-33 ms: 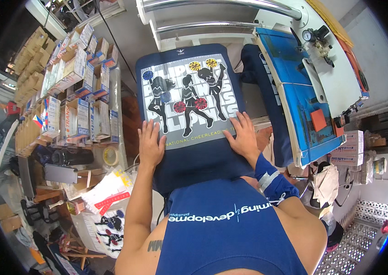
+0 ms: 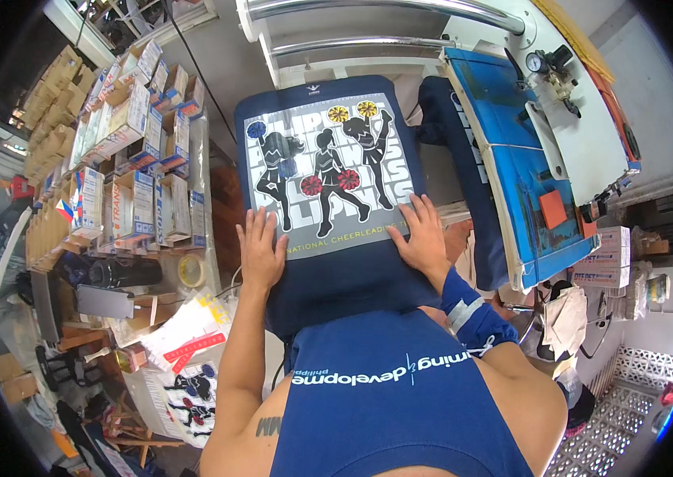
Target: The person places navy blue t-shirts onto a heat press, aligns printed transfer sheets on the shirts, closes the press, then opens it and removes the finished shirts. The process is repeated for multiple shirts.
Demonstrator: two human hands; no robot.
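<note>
A navy shirt lies stretched flat over a board in front of me. On it rests a clear transfer film printed with three dark cheerleader figures, coloured pom-poms and pale block lettering. My left hand lies flat at the near left edge of the film, fingers extended and pointing away from me. Opposite it, my right hand rests at the near right corner, thumb and fingers spread, touching film and cloth. Neither hand grasps anything.
Right of the shirt stands a press with a blue-covered panel, a pressure gauge and another navy garment. Chrome bars cross beyond the board. Stacked open cartons fill the left side, above printed sheets and a tape roll.
</note>
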